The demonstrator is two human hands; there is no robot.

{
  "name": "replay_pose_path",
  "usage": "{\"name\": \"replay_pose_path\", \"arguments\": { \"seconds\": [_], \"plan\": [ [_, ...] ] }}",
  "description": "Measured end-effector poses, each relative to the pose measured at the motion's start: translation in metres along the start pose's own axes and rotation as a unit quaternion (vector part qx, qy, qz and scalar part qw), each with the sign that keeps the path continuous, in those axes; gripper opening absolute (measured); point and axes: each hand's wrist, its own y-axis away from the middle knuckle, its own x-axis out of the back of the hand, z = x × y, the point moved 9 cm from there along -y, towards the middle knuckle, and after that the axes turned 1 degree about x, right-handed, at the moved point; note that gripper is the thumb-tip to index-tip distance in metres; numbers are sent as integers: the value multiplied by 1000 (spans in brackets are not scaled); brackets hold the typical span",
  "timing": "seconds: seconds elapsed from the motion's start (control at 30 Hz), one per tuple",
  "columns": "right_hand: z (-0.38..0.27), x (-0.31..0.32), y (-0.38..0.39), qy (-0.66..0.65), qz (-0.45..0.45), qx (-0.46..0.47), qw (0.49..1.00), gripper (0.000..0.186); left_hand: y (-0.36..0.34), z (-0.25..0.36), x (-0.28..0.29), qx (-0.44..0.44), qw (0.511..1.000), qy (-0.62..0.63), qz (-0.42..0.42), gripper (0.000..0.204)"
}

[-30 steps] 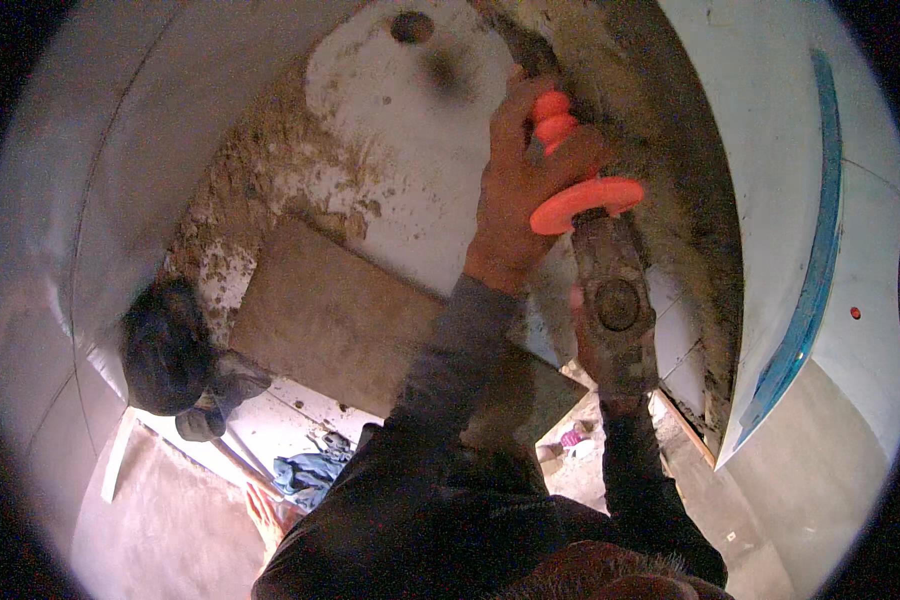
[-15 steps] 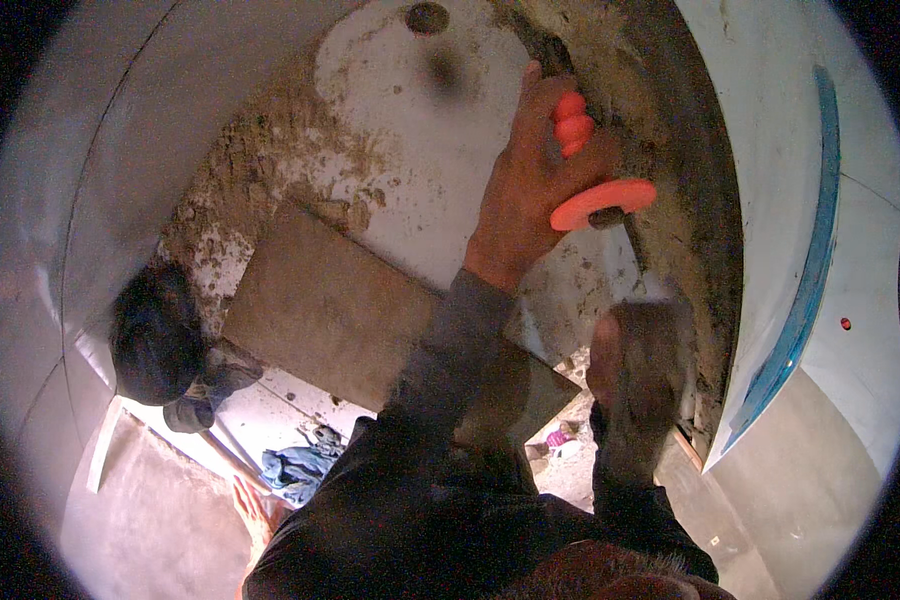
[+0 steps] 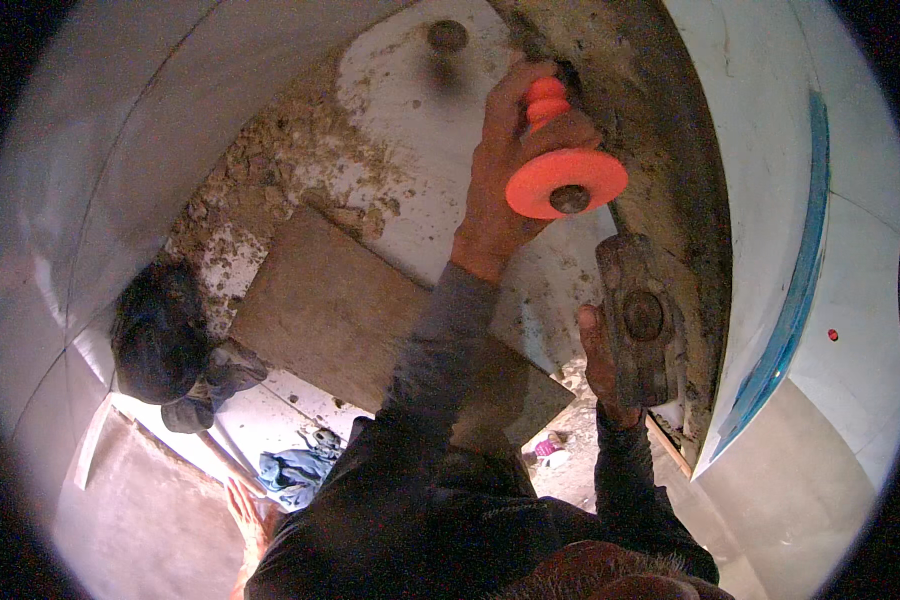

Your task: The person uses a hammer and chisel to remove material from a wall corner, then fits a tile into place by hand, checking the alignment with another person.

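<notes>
My left hand (image 3: 500, 170) is wrapped round the ribbed orange grip of a chisel (image 3: 568, 183) with a wide round guard. The chisel's struck end points up out of the guard, while its lower part passes beneath and is mostly hidden. My right hand (image 3: 598, 365), to the lower right, is closed on a club hammer (image 3: 642, 325). Its worn, dirty metal head covers the handle and most of the fingers. The hammer head is below and right of the guard, apart from the struck end in this view.
Dirt and rubble cover a pale floor (image 3: 440, 130) with a dark round hole (image 3: 447, 37). A brown board (image 3: 330, 300) lies left of my forearm. Curved walls close in, the right with a blue strip (image 3: 805, 280). Further left are a black bundle (image 3: 160, 330), blue cloth (image 3: 295, 470) and another person's hand (image 3: 250, 515).
The hammer head, smeared by motion before, now shows sharply with its end nearer the guard. My left hand and the chisel have shifted slightly up and left, the guard facing more toward me.
</notes>
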Motion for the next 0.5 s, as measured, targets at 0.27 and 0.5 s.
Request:
{"name": "replay_pose_path", "arguments": {
  "seconds": [0.27, 0.5],
  "plan": [
    [-36, -2, -38, -99, 51, 150, 982, 52, -16, -11, -3, 136, 982, 73, -105, 34],
    [-35, 9, -23, -18, -34, 33, 999, 47, -21, -6, 12, 57, 996, 13, -62, 36]
  ]
}}
